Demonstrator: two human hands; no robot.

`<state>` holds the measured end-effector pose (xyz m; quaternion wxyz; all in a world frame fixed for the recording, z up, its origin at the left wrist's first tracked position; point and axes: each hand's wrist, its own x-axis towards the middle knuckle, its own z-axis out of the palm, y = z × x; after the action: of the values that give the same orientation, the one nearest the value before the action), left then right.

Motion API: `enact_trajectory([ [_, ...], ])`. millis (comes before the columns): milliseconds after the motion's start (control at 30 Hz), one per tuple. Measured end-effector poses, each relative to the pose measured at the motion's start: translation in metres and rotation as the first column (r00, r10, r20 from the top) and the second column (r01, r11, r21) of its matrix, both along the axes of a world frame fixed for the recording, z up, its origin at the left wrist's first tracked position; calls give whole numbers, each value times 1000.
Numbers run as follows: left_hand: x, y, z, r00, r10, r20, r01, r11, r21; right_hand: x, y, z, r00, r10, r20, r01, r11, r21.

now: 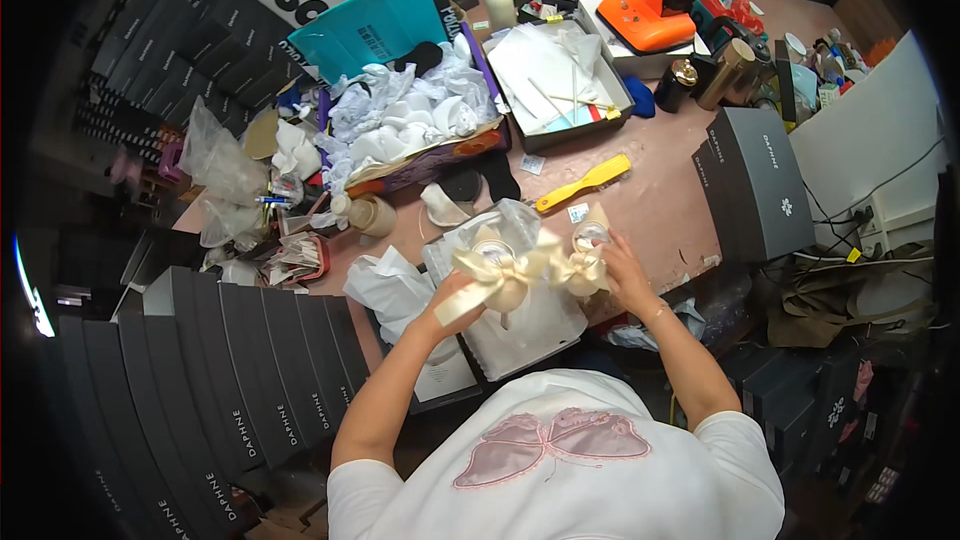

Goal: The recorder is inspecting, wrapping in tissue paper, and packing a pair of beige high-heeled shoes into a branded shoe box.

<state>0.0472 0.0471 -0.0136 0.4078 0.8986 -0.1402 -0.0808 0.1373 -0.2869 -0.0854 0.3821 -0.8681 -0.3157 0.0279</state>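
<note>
My left hand (452,308) is closed on a cream shoe (507,290) with a large satin bow, above an open shoe box lined with white tissue paper (520,335). In my right hand (624,278) is the matching shoe (582,275), just to the right, also with a cream bow. The bows hide part of both shoes and the fingertips of my left hand. Crumpled white paper (385,285) lies left of the box, beside a grey box lid (445,378). Beyond the right-hand shoe rests a yellow brush (583,182).
Stacked dark shoe boxes (240,370) crowd the left side. A purple carton (420,162) of white paper wads stands at the back, beside a tray (610,128) of papers. An orange device (650,8) is farther back. A closed dark box (757,185) stands right.
</note>
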Motion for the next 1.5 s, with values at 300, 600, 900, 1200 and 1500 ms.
enact_trajectory([
  [300, -58, -12, 75, 859, 84, -504, -469, 522, -713, -30, 79, 164, 706, 399, -585, -187, 902, 389],
  [600, -103, -2, 51, 849, 135, -512, -512, 454, -729, -73, 113, 115, 588, 483, -649, -151, 854, 498],
  [900, -94, -7, 61, 886, 131, -445, -442, 530, -724, -74, 103, 118, 587, 489, -645, -103, 836, 539],
  [1200, -76, -26, 74, 869, 345, -355, -486, 731, -479, -74, 96, 102, 556, 445, -702, 44, 828, 559],
  [1500, -73, -15, 84, 770, 600, -215, -631, 766, -122, -72, 114, 27, 766, 97, -635, -91, 995, 43],
])
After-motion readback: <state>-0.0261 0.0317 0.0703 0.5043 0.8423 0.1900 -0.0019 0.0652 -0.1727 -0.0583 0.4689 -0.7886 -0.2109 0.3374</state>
